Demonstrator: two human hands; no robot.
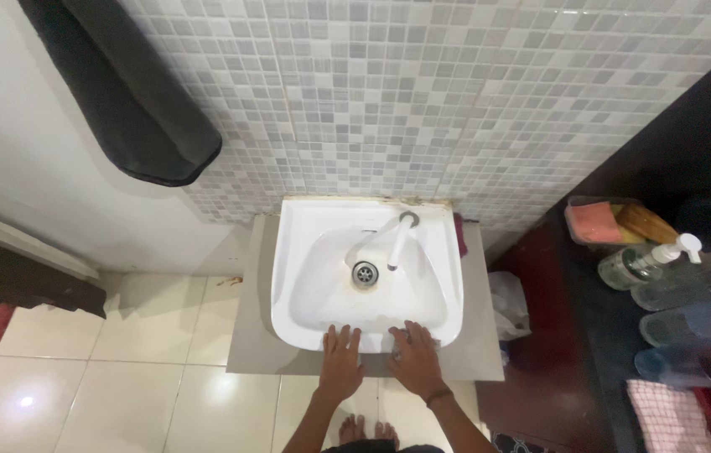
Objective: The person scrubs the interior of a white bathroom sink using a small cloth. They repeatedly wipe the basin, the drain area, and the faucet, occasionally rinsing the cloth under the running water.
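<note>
The white wash basin (313, 252) is sitting at the centre of the frame on a grey counter (246, 335), against the mosaic tile wall (456, 101). The white faucet (396, 239) is arching over the drain (365, 273). Both hands are resting flat on the basin's near rim, lower centre: the left hand (341, 362) and the right hand (414, 361), fingers spread apart, clamping nothing.

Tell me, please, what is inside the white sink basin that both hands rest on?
Inside the white sink a round metal drain shows, with the white tap reaching over it. The left hand and right hand cover parts of the front rim; what lies under them is hidden.
</note>
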